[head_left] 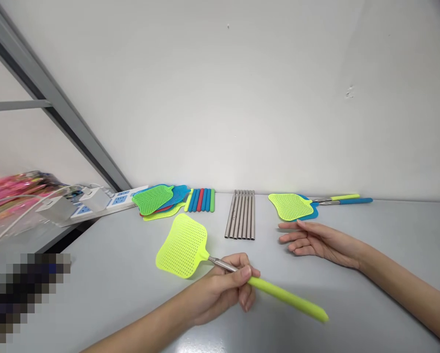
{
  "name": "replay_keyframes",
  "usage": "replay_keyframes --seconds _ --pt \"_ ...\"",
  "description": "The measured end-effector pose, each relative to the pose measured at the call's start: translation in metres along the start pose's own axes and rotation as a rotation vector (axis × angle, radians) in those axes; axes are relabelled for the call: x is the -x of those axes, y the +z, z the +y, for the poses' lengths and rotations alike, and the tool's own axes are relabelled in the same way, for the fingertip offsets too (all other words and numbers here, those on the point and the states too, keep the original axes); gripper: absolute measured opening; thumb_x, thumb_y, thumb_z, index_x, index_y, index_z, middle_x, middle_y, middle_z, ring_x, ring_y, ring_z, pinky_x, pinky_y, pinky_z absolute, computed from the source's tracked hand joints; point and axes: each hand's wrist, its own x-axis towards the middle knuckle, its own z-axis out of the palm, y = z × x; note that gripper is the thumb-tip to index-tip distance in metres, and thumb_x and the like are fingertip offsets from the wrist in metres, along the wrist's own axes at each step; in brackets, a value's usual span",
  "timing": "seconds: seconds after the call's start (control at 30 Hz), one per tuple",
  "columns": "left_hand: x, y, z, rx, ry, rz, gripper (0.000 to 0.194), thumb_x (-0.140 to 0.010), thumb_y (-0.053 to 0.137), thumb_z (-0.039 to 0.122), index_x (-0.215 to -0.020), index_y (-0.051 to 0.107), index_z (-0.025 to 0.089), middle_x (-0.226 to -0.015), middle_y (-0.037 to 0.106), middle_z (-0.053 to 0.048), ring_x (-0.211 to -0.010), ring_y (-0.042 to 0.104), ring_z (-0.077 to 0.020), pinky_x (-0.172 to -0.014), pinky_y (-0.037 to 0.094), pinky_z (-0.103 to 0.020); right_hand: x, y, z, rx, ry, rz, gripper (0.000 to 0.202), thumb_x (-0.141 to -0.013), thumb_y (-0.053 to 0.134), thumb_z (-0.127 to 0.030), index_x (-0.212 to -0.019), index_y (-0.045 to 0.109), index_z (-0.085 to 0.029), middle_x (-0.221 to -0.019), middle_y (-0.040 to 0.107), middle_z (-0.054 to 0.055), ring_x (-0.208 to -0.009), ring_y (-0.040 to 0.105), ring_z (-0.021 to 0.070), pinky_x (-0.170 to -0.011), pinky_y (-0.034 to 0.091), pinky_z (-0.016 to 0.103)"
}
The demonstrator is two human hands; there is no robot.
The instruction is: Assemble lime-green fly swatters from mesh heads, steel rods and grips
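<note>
My left hand (227, 287) is closed around the metal shaft of a yellow fly swatter (183, 246), just where the shaft meets its yellow grip. The swatter's head points to the upper left and its grip slants down to the right. Off to the right, my right hand (315, 241) hovers over the table with fingers stretched and nothing in it. Just beyond those fingers lie a second yellow fly swatter (290, 207) and a blue fly swatter (352, 201), the yellow head overlapping the blue one.
Several steel tubes (240, 215) lie side by side mid-table. Left of them are a row of coloured grips (201, 200) and a pile of swatter heads (153, 200). A white power strip (126, 197) with plugs and plastic-wrapped goods (17, 201) sit at far left. A wall (234, 98) bounds the back.
</note>
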Motion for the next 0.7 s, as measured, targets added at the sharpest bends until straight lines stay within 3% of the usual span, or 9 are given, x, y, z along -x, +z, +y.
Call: replay_keyframes --seconds 0.17,0.33,0.43,0.5,0.57,0.7 --pt "-0.003 0.005 0.001 -0.015 0.125 0.150 0.015 -0.083 0.047 0.024 -0.071 0.045 0.016 -0.053 0.045 0.003 -0.054 0.045 -0.0082 -0.059 0.032 -0.023 0.002 0.010 -0.001 0.061 -0.012 -0.060 0.036 -0.087 0.039 -0.032 -0.115 0.050 -0.012 -0.107 0.058 0.014 -0.089 0.059 0.0177 -0.086 0.041 0.034" --pt "-0.004 0.010 0.000 -0.059 0.188 0.224 0.016 -0.083 0.046 0.026 -0.071 0.041 0.016 -0.057 0.048 0.002 -0.058 0.047 -0.0092 -0.064 0.034 -0.025 0.003 0.038 0.006 0.182 -0.010 -0.160 0.038 -0.083 0.046 -0.035 -0.117 0.049 -0.018 -0.104 0.057 0.010 -0.088 0.057 0.0171 -0.078 0.043 0.033" --pt "-0.004 0.010 -0.002 -0.133 0.172 0.242 0.016 -0.084 0.044 0.028 -0.073 0.043 0.016 -0.057 0.052 0.001 -0.060 0.051 -0.0114 -0.065 0.037 -0.026 0.003 0.052 0.013 0.353 -0.043 -0.200 0.035 -0.080 0.052 -0.034 -0.109 0.055 -0.016 -0.085 0.060 0.006 -0.076 0.056 0.0137 -0.068 0.044 0.027" --pt "-0.005 0.009 -0.004 -0.155 0.156 0.273 0.019 -0.084 0.041 0.032 -0.075 0.044 0.016 -0.053 0.052 0.001 -0.052 0.050 -0.0112 -0.058 0.039 -0.026 0.001 0.056 0.018 0.431 -0.049 -0.202 0.030 -0.080 0.051 -0.037 -0.096 0.061 -0.013 -0.069 0.057 0.002 -0.061 0.054 0.0101 -0.059 0.043 0.023" --pt "-0.006 0.008 -0.006 -0.155 0.152 0.326 0.022 -0.085 0.038 0.035 -0.078 0.047 0.015 -0.046 0.049 0.003 -0.043 0.045 -0.0103 -0.049 0.038 -0.024 -0.001 0.055 0.021 0.440 -0.033 -0.183 0.031 -0.080 0.050 -0.039 -0.085 0.061 -0.012 -0.058 0.052 -0.001 -0.050 0.049 0.0077 -0.049 0.041 0.020" --pt "-0.007 0.006 -0.009 -0.148 0.192 0.392 0.025 -0.084 0.038 0.037 -0.082 0.050 0.015 -0.044 0.046 0.004 -0.041 0.043 -0.0092 -0.044 0.035 -0.022 -0.004 0.052 0.024 0.386 0.006 -0.169 0.032 -0.080 0.048 -0.041 -0.084 0.060 -0.011 -0.052 0.044 -0.005 -0.041 0.046 0.0061 -0.042 0.038 0.018"
